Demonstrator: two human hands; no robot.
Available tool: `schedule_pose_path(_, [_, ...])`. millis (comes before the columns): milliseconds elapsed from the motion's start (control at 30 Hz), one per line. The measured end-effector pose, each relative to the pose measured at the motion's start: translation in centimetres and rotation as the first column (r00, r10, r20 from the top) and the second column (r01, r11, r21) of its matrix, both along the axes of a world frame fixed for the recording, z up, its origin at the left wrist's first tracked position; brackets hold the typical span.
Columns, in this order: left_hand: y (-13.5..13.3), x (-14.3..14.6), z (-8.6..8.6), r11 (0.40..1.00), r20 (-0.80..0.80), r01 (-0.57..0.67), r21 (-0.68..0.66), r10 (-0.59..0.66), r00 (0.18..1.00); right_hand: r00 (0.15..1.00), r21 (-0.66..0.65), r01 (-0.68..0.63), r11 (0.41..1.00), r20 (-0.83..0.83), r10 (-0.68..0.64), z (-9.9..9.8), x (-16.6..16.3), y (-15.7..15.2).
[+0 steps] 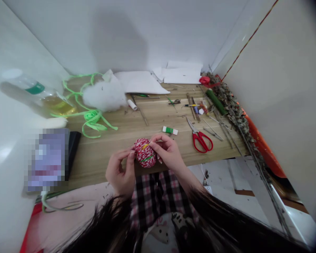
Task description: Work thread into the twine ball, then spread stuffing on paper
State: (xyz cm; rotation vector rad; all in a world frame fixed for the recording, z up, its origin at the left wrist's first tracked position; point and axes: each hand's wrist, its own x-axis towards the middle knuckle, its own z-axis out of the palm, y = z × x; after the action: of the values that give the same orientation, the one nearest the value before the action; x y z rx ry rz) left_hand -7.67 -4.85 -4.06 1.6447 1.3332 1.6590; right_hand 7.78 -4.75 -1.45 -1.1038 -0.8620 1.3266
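Between my two hands, over the table's front edge, is a ball of red and white yarn point(145, 154) with a yellow patch on top and a green strand near its lower right. My left hand point(122, 167) pinches the ball's left side with thumb and forefinger. At its upper right, my right hand point(167, 149) has thumb and fingers closed on the ball. A small white tip shows below the right fingers; I cannot make out what it is. Just beyond that hand lies a green and white glue stick point(170, 130). Red-handled scissors point(200, 138) rest to its right.
White stuffing point(104, 96) and bright green cord point(93, 119) lie at the left, near a bottle of yellow liquid point(55, 103) and a phone-like screen point(48, 156). White sheets point(183, 74) line the back. Dried stems point(235, 116) and a green roll point(216, 101) edge the right side.
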Motion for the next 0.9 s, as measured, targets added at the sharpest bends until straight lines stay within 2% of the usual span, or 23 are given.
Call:
schedule_pose_path(233, [-0.06, 0.1, 0.27, 1.0, 0.023, -0.009, -0.03, 0.01, 1.0, 1.0, -0.015, -0.001, 1.0, -0.017, 0.001, -0.04, -0.07, -0.06])
schedule_pose_path(600, [-0.22, -0.1, -0.08, 0.999, -0.026, -0.019, -0.04, 0.018, 1.0, 0.999, -0.021, -0.001, 1.0, -0.044, 0.0, -0.31, -0.22, -0.14])
schedule_pose_path(800, [-0.31, -0.16, -0.08, 1.0, -0.061, 0.015, -0.016, -0.016, 0.998, 0.999, -0.013, 0.011, 1.0, -0.043, -0.012, -0.47, -0.24, -0.18])
schedule_pose_path(900, [-0.39, -0.15, -0.25, 0.997, -0.107, 0.078, -0.026, -0.08, 0.991, 0.999, -0.013, 0.01, 1.0, -0.045, -0.011, -0.47, -0.29, -0.21])
